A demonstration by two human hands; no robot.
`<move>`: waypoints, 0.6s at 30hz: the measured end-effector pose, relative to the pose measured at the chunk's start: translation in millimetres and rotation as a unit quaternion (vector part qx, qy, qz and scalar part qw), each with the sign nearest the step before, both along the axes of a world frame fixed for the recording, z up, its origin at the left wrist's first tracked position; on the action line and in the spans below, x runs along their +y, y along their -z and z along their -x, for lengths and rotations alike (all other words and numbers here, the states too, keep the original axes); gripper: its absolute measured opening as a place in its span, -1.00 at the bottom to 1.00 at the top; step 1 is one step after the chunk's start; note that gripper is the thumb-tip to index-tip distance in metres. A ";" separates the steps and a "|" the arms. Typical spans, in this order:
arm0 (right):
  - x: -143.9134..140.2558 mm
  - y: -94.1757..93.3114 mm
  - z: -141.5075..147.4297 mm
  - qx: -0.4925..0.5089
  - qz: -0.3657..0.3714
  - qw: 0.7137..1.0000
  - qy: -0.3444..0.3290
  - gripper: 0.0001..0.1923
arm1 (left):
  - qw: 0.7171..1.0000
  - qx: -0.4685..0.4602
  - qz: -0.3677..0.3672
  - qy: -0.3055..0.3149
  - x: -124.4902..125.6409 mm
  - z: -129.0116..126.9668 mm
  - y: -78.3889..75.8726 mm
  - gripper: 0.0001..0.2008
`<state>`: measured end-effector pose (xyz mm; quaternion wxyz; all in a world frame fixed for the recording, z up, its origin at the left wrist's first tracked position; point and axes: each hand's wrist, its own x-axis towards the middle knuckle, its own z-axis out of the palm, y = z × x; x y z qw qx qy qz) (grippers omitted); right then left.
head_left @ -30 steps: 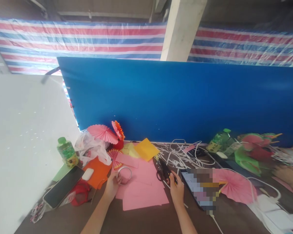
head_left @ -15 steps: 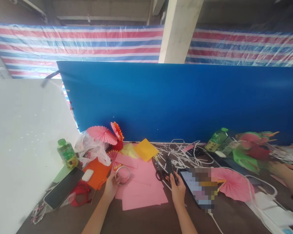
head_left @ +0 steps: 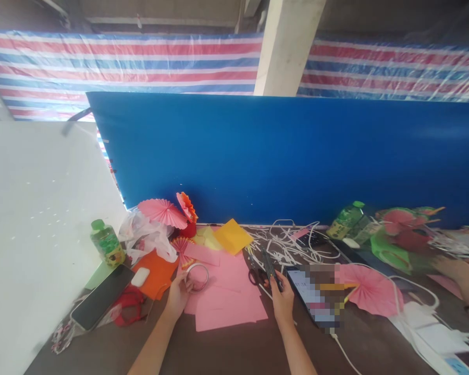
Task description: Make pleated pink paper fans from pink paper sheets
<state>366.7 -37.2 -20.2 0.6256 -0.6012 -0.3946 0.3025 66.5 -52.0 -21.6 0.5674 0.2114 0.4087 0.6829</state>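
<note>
My left hand (head_left: 178, 296) is closed on the rim of a roll of tape (head_left: 207, 278), which stands tilted above the pink paper sheets (head_left: 230, 311). In my right hand (head_left: 283, 304) is a dark utility knife (head_left: 269, 266), its far end pointing away from me and a little left. Whether its blade is out cannot be made out. A pair of scissors (head_left: 252, 277) with dark handles lies just left of the knife, partly covered by it. Beyond the sheets are a yellow-orange paper (head_left: 233, 237) and a small folded pink paper fan (head_left: 182, 249).
At left lie a phone (head_left: 101, 297), a white case (head_left: 140, 277), orange paper (head_left: 156, 271) and a bottle (head_left: 107, 244). Tangled white cables (head_left: 285, 245), another phone (head_left: 308, 297) and a pink fan (head_left: 375, 291) are at right. Another person's arm (head_left: 457, 278) reaches in there.
The knife has tipped slightly to the left in my right hand. My left hand keeps its hold on the tape. The whole view has shifted a little.
</note>
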 end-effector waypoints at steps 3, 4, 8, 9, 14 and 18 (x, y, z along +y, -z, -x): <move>0.9 3.2 -1.2 0.015 -0.014 1.000 0.005 -0.48 | 1.000 0.017 -0.013 0.004 -1.3 -0.7 -1.8 -0.85; 1.2 4.6 -1.7 0.023 -0.018 1.000 0.008 -0.50 | 1.000 0.023 -0.016 0.005 -2.0 -1.1 -2.5 -0.84; 2.4 10.0 -4.1 0.093 -0.020 0.995 -0.007 -0.54 | 0.998 0.056 -0.032 0.013 -5.3 -3.5 -6.4 -0.74; 2.7 10.6 -4.9 0.130 -0.019 0.991 -0.019 -0.55 | 0.997 0.069 -0.036 0.017 -5.9 -4.5 -8.1 -0.72; 1.2 2.7 -7.4 0.239 -0.014 0.967 -0.083 -0.62 | 0.985 0.153 -0.068 0.050 -3.7 -12.7 -25.0 -0.71; -7.7 -15.1 0.7 0.276 0.009 0.948 -0.160 -0.57 | 0.958 0.260 -0.105 0.066 3.0 -17.6 -40.0 -0.71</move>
